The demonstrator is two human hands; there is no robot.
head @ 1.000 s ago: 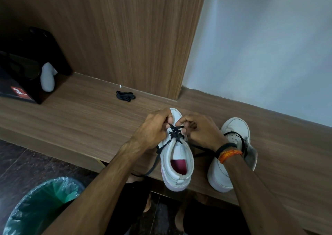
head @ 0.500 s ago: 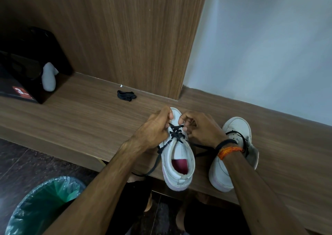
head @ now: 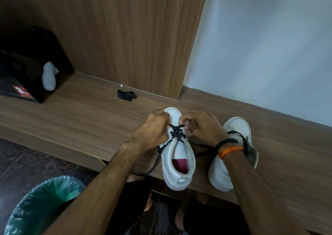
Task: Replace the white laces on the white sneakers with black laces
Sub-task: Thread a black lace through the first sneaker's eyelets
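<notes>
Two white sneakers stand on a wooden bench [head: 75, 116], toes toward the wall. The nearer sneaker [head: 177, 155] carries a black lace [head: 177, 133] crossed through its front eyelets. My left hand [head: 152, 130] grips the shoe's left side at the lace, and my right hand [head: 199, 127] pinches the lace at the right eyelets. Loose lace ends trail off both sides, one hanging over the bench edge. The second sneaker [head: 235, 127] sits to the right behind my wrist, with a black lace lying loosely across it. A bundled black lace [head: 126, 95] lies farther back.
A black shoebox [head: 23, 67] with a white sock-like item [head: 48, 78] sits at the bench's left end. A bin lined with a green bag [head: 43, 206] stands on the dark floor below left. A wood panel and a pale wall rise behind the bench.
Both hands stay at the front eyelets, with small finger shifts on the lace. The shoes have not moved.
</notes>
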